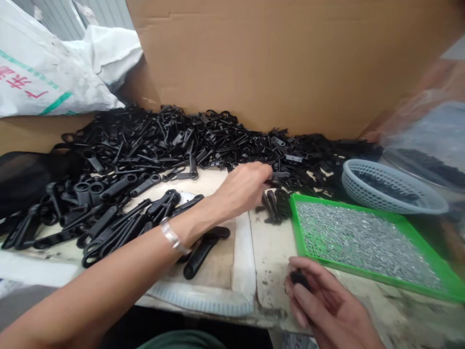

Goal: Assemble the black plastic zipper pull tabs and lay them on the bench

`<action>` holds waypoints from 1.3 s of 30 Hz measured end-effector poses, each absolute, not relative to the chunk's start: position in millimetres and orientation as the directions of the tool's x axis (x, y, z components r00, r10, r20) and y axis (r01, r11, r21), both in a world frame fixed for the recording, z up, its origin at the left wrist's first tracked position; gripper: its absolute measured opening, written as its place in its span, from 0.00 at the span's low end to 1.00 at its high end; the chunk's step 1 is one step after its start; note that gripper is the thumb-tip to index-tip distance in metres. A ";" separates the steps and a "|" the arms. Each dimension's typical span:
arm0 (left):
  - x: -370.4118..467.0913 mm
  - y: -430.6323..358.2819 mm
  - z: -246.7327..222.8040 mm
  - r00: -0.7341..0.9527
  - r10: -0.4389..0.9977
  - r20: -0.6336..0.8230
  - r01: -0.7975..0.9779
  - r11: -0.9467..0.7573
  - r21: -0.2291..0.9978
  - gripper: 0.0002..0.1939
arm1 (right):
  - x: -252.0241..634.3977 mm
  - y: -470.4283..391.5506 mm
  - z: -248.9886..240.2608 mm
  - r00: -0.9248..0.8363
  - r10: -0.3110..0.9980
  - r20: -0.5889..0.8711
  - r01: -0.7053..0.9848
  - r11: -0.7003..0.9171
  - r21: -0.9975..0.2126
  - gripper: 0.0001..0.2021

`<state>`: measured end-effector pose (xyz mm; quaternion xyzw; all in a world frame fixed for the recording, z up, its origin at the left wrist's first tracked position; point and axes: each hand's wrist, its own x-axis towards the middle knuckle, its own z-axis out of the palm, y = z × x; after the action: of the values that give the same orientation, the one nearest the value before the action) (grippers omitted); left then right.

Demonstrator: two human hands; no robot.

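Observation:
My left hand, with a silver bracelet on its wrist, reaches over to the right part of a heap of black plastic parts. Its fingers are curled together at the heap's near edge; what lies between them is hidden. A flat black piece shows right beside the fingertips. Just below stands a small cluster of short black parts. Near the table's front, my right hand pinches a small black plastic part between thumb and fingers, most of it covered.
A green tray of small metal pins stands at the right. A grey-blue oval basket leans over its back edge. Long black handles lie at the left. Cardboard walls the back; a white sack hangs at upper left.

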<state>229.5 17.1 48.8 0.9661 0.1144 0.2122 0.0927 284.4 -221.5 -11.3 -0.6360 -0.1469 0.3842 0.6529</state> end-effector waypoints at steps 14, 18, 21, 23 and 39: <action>138.0 -67.5 9.3 0.703 0.572 -0.423 0.061 0.545 0.836 0.15 | 274.0 -176.1 -8.4 0.743 0.655 0.140 0.286 -0.122 -0.950 0.12; 129.7 -65.7 7.5 0.752 0.580 -0.313 -0.025 0.499 0.866 0.17 | 263.4 -158.8 5.3 0.659 0.743 0.119 0.337 -0.150 -0.929 0.11; 123.9 -63.3 8.1 0.791 0.575 -0.211 -0.095 0.457 0.885 0.17 | 257.1 -146.6 9.1 0.586 0.801 0.123 0.356 -0.118 -0.927 0.10; 120.4 -61.4 7.6 0.802 0.575 -0.159 -0.142 0.442 0.886 0.18 | 254.0 -140.1 8.9 0.578 0.806 0.131 0.355 -0.103 -0.929 0.09; 103.7 -55.0 0.1 0.825 0.551 -0.129 -0.061 0.313 0.948 0.18 | 247.0 -128.5 15.7 0.482 0.869 0.109 0.594 -0.233 -0.769 0.18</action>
<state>103.7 -55.0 0.1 0.5521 0.2215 0.1962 0.7795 247.0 -128.5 15.7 -0.7657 -0.4779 0.1745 0.3935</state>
